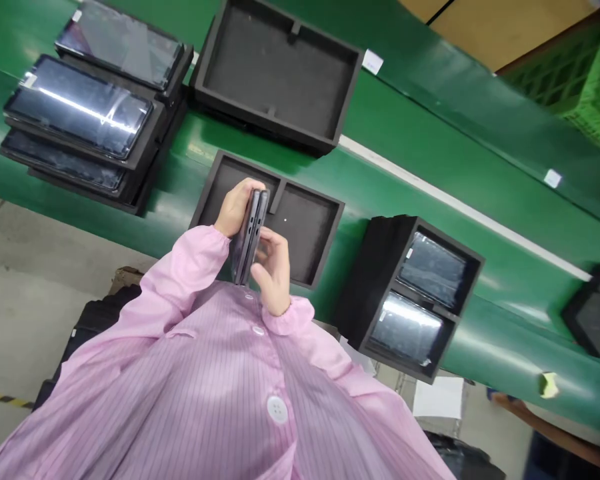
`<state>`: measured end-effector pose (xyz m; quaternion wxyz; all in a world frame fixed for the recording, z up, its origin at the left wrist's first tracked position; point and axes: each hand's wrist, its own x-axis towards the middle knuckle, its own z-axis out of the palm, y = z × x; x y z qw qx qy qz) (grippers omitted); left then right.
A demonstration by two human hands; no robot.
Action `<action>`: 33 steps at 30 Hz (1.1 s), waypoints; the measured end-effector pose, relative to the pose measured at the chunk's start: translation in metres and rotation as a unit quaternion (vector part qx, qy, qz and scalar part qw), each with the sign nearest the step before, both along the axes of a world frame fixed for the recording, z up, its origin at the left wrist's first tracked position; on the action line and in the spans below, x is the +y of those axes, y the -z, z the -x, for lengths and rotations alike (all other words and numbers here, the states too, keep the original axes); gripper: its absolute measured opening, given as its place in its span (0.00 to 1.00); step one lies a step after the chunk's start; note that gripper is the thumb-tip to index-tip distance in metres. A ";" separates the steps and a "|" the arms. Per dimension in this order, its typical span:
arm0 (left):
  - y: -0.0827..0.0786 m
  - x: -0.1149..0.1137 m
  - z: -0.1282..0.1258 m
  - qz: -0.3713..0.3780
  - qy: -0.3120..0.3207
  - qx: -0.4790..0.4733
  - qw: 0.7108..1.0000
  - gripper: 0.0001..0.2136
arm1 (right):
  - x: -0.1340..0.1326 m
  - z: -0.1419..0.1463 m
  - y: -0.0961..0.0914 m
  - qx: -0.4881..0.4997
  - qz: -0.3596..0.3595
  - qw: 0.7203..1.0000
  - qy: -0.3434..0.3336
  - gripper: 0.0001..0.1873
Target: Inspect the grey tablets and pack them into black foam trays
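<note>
Two dark tablets (251, 237) are held face to face and upright in front of my chest, their thin edges with small ports turned towards me. My left hand (237, 208) wraps round their far end and left side. Beside their right face is my right hand (274, 270), its thumb and bent fingers apart; the fingertips are at the tablet's side, and I cannot tell how firmly they touch. Under both hands lies a black foam tray (307, 230) with two compartments, partly hidden by the hands and tablets.
Stacked foam trays with tablets (80, 107) stand at the left of the green bench (405, 207). Another black tray (280, 67) lies behind. On the right, a foam tray stack (425, 300) shows two tablets in its compartments. A green crate (595, 87) is at the far right.
</note>
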<state>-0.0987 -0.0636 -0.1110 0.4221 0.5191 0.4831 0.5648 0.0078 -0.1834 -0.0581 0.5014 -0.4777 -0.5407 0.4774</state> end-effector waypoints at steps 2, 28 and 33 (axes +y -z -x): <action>-0.004 -0.001 -0.001 -0.044 0.068 0.007 0.997 0.29 | 0.003 -0.007 -0.004 0.000 0.046 0.999 0.004 0.25; -0.022 -0.015 -0.008 -0.058 0.064 0.189 0.978 0.24 | 0.012 -0.011 -0.004 -0.192 0.082 0.978 0.009 0.35; -0.115 -0.036 0.018 -0.098 -0.023 0.331 0.938 0.13 | 0.015 -0.010 -0.007 -0.208 0.105 0.972 0.019 0.38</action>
